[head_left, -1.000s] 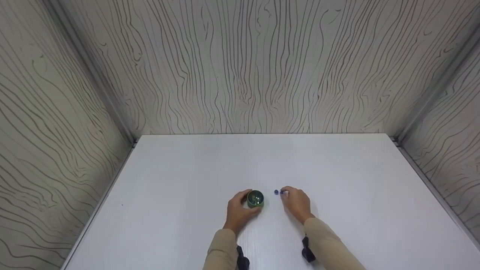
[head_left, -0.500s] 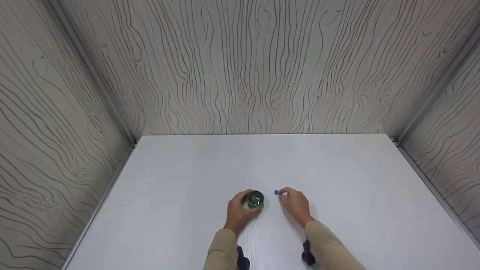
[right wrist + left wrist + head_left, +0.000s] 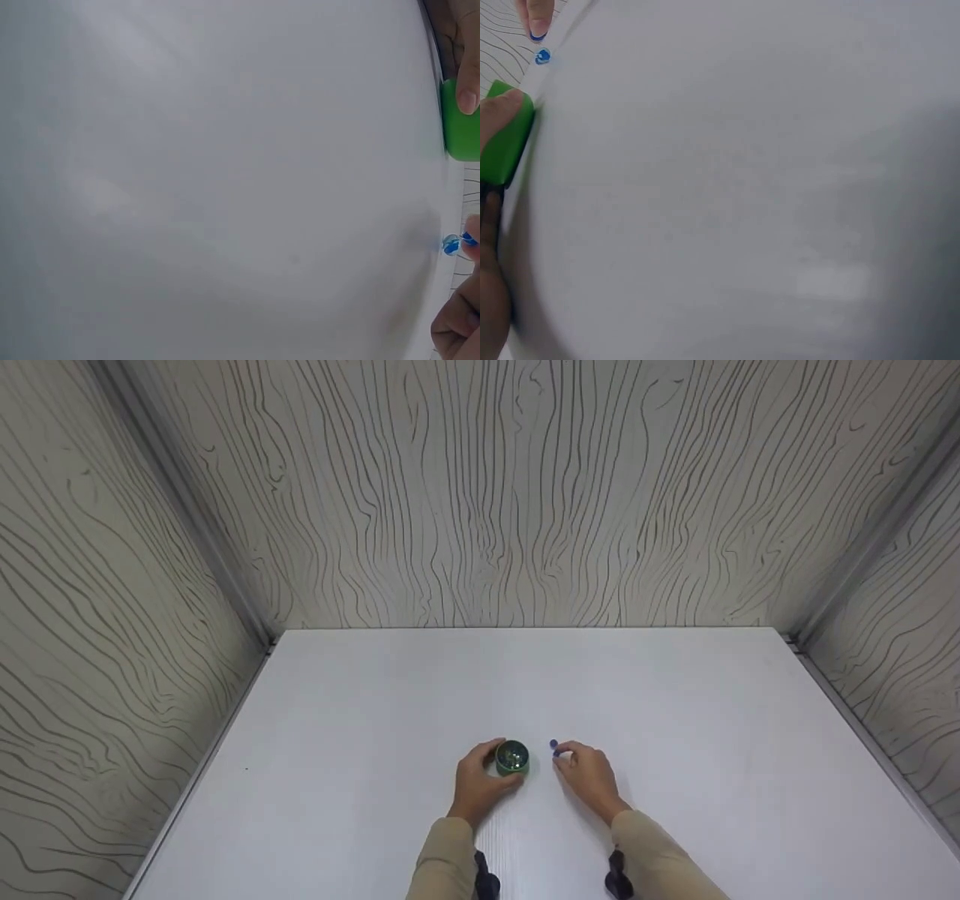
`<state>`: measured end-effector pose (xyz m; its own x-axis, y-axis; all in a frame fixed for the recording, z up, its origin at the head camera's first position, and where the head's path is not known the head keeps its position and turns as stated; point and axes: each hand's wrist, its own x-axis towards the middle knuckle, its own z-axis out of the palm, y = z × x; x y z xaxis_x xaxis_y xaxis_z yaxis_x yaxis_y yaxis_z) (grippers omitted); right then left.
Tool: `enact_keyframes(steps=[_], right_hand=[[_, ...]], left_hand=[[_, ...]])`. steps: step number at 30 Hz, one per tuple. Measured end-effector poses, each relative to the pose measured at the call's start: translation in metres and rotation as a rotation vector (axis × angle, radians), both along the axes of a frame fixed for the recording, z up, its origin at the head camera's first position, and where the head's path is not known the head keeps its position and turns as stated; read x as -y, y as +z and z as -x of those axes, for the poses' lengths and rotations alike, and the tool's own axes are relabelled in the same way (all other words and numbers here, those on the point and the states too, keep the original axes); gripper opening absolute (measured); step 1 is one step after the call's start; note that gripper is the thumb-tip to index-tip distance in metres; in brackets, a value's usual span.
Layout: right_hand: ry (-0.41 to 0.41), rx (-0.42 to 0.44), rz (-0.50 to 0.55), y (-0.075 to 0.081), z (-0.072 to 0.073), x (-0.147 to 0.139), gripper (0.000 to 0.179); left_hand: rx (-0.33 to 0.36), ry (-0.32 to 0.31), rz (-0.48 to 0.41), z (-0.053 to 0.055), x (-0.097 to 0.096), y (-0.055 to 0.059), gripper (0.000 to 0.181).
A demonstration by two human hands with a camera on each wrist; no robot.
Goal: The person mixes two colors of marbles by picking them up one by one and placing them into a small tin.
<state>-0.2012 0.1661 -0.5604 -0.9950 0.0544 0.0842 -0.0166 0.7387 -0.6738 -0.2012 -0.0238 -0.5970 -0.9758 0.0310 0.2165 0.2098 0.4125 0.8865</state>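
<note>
My left hand (image 3: 477, 786) grips a small round green cup (image 3: 516, 772) from its left side, fingers at the back and thumb at the front. The cup stands upright, its inside dark with small glints. Between thumb and fingertips, my right hand (image 3: 592, 778) pinches a blue marble (image 3: 556, 754), mostly covered by the fingers in the right wrist view. A second marble (image 3: 543, 56), blue and glassy, lies on the table just beyond the pinched one. Both marbles are to the right of the cup. In the left wrist view the cup's green wall (image 3: 510, 142) shows under the thumb.
The white table (image 3: 375, 697) spreads out around both hands. Wood-grain patterned panels (image 3: 480, 495) enclose it at the back and both sides. A tiny dark speck (image 3: 246, 769) marks the table far to the left.
My right hand has shifted slightly left and toward me, bringing the pinched marble from the right of the loose one to its near side. The left hand and cup stay put.
</note>
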Motion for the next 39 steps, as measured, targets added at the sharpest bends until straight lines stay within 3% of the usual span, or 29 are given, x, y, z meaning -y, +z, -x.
enact_keyframes(steps=[22,27,39], right_hand=[[0.04,-0.024,0.066,0.0,-0.012,0.007,0.016],[0.061,-0.073,0.06,0.001,-0.012,0.009,0.017],[0.062,-0.078,0.103,0.007,-0.011,0.02,0.014]], left_hand=[[-0.067,-0.001,0.022,0.001,0.001,-0.001,0.061],[-0.054,-0.02,0.0,0.001,0.002,-0.001,0.061],[-0.04,-0.005,0.012,0.003,0.001,-0.004,0.061]])
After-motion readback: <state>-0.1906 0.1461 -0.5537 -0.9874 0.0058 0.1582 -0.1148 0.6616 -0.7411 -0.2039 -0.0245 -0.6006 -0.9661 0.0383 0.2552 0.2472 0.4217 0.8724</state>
